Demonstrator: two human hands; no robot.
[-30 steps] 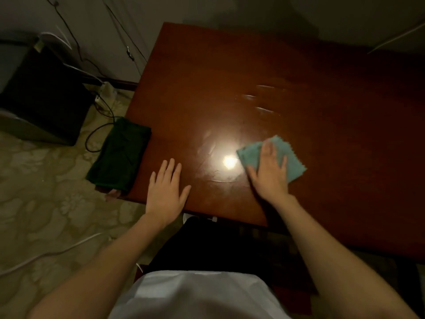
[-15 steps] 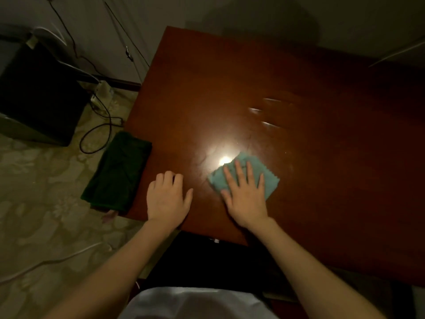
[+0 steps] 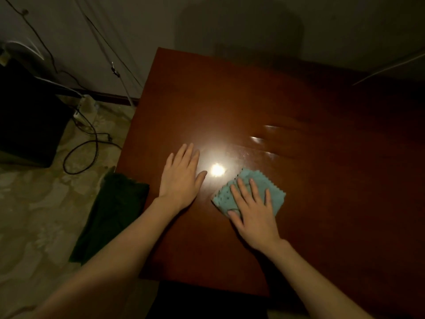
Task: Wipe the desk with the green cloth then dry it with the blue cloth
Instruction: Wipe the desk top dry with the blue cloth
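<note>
At far left a dark box (image 3: pixel 27 116) stands on the patterned floor (image 3: pixel 34 215), its edge cut off by the frame and its surface too dim to read; a black cable (image 3: pixel 92 146) loops beside it. The green cloth (image 3: pixel 112 217) hangs over the left edge of the desk (image 3: pixel 322 180), so dark that its folds barely show. The left hand (image 3: pixel 181 178) lies flat on the wood with fingers straight and together, holding nothing. A bright glare spot sits between the hands. The right hand (image 3: pixel 253 212) presses flat on the blue cloth (image 3: pixel 253 180), fingers spread and straight, hiding much of it. The desk's right side fades into shadow.
</note>
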